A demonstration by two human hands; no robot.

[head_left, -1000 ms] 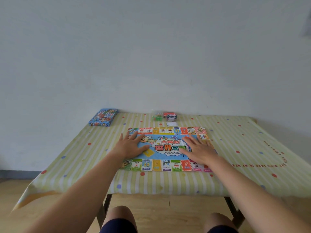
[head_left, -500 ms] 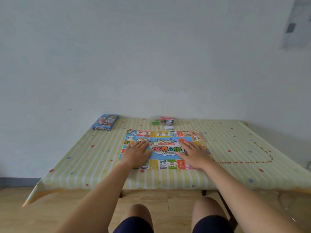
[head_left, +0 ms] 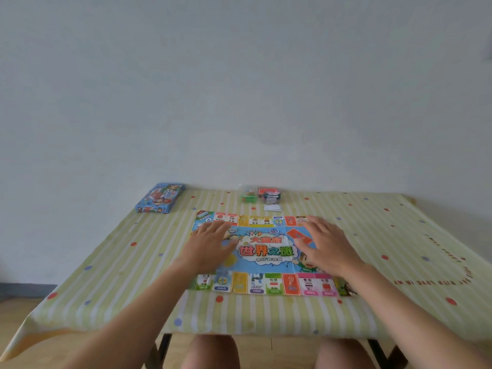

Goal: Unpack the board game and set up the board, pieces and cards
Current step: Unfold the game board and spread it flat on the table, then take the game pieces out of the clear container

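As L hand (head_left: 210, 243) & R hand (head_left: 326, 243) still press board (head_left: 266, 251) flat, fingers (head_left: 319, 227) stay straight, gripping nothing

Illegible print on far cards (head_left: 269, 197).

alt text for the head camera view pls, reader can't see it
A left hand and a right hand lie flat on an unfolded colourful game board on a striped tablecloth. Beyond it sit a card stack and a green bundle; a blue game box lies at the far left.
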